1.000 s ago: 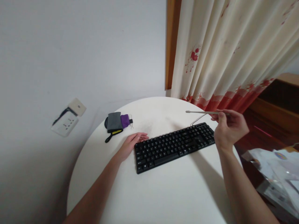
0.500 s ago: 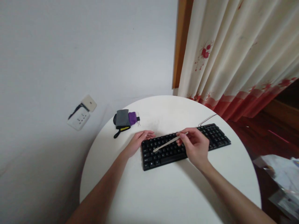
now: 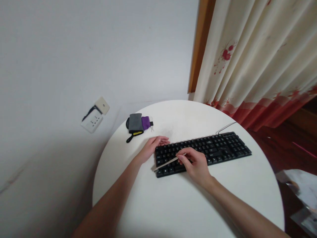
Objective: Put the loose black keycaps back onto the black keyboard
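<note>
A black keyboard (image 3: pixel 215 150) lies slightly slanted on the round white table (image 3: pixel 148 205). My right hand (image 3: pixel 196 165) is over its left half, thumb and fingers pinched on a slim pale brush (image 3: pixel 168 162), which looks like a toothbrush. The brush slopes down to the left, and its head is at the keyboard's lower left edge. Bristle detail is too blurred to make out. At the upper left corner of the keyboard rests my left hand (image 3: pixel 155 145), fingers stretched out and holding nothing.
Beyond my left hand lie a folded grey cloth (image 3: pixel 135 123) with a black loop and a purple piece (image 3: pixel 145 123) beside it. A cable (image 3: pixel 225 127) runs off the table's far right. Wall sockets (image 3: pixel 92 119) are left, a curtain (image 3: pixel 237 66) right, plastic bags (image 3: pixel 300 188) lower right.
My right hand has moved left and down along the keyboard with the brush, whose head went from among the keys to the lower left edge. The whole view has shifted slightly.
</note>
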The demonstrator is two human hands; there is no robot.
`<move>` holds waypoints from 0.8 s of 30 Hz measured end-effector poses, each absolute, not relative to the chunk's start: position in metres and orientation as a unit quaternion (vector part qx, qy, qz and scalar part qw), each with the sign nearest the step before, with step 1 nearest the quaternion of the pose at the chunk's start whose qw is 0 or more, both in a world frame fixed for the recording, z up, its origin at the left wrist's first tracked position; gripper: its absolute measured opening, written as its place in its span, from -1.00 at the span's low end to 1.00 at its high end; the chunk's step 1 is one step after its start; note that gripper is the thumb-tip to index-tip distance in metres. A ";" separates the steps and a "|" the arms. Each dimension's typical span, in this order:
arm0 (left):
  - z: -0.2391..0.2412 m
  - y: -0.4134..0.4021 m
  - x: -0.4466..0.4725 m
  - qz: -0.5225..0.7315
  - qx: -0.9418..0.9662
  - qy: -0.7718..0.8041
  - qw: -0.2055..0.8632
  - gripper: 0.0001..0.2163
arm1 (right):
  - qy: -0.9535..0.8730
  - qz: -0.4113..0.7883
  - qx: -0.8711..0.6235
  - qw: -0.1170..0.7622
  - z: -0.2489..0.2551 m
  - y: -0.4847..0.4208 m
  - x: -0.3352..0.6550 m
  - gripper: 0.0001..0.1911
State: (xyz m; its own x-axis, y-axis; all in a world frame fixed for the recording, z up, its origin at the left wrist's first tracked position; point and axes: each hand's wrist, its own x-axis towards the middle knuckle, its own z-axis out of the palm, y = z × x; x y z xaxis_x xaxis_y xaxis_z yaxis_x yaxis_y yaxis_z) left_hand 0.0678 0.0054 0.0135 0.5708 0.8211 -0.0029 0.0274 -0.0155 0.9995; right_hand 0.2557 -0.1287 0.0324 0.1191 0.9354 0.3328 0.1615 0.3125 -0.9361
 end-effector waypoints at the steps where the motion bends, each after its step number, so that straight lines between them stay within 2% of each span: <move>1: 0.012 0.006 0.068 0.322 0.634 0.332 0.620 -0.53 | -0.575 0.329 -0.486 0.570 0.033 -0.128 0.257 -0.87; 9: 0.010 0.008 0.067 0.320 0.622 0.334 0.631 -0.49 | -0.693 0.240 -0.509 0.450 0.050 -0.125 0.270 -0.85; 13: 0.010 0.009 0.067 0.316 0.622 0.332 0.635 -0.48 | -0.745 0.233 -0.495 0.382 0.055 -0.122 0.281 -0.79; 19: 0.009 0.009 0.067 0.317 0.622 0.330 0.635 -0.47 | -0.761 0.216 -0.499 0.354 0.052 -0.119 0.289 -0.80; 24: 0.010 0.008 0.067 0.317 0.624 0.329 0.633 -0.47 | -0.789 0.173 -0.523 0.271 0.049 -0.117 0.293 -0.78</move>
State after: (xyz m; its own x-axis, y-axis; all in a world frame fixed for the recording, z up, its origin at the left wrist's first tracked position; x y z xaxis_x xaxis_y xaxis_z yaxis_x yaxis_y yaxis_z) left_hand 0.0670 0.0077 0.0101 0.5819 0.8130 -0.0213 0.0100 0.0190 0.9998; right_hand 0.2927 -0.1169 0.0487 -0.3060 0.9195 0.2467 0.7324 0.3929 -0.5561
